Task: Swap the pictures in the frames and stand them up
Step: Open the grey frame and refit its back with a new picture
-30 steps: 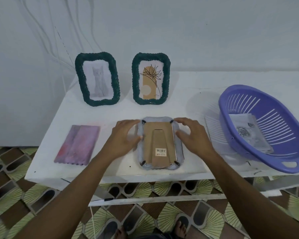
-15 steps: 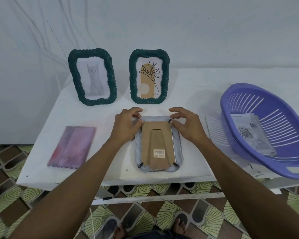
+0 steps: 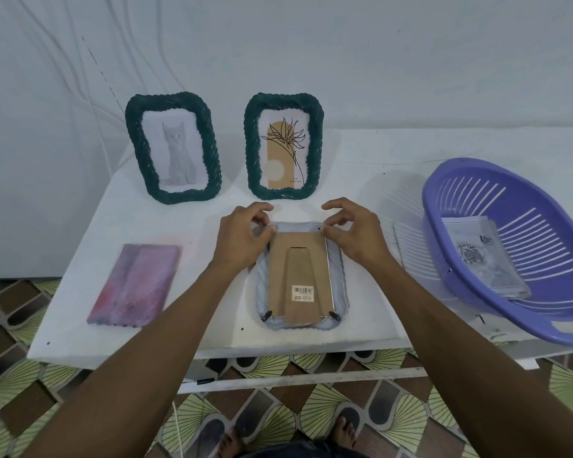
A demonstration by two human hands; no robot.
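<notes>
Both far frame corners seemingly under fingertips.

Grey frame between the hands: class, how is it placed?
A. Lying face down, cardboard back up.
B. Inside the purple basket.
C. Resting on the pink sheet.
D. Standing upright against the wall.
A: the grey frame lies flat on the table, its brown back with the barcode sticker facing up, and the left hand and right hand curl on its top corners.

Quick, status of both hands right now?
Left hand: fingers curled, pinching the top left corner of the face-down grey frame.
Right hand: thumb and forefinger pinching the frame's top right corner.
</notes>
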